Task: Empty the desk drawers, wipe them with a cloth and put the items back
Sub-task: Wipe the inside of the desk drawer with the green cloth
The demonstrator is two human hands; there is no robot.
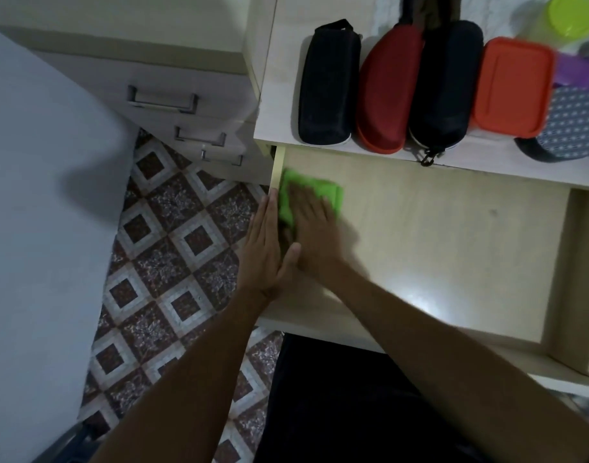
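Dark trousers (336, 412) sat below the pulled-out pale wooden drawer (436, 245), where the right hand (311, 228) pressed flat, fingers straight, on a folded bright green cloth (311, 192) at its left corner, wiping, while the flat left hand (264, 248) steadied the side wall.

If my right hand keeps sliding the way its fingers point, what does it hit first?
The right hand, flat on the green cloth, points toward the drawer's back left corner. It would probably meet the back under the desk top's edge, though the depth there is unclear.
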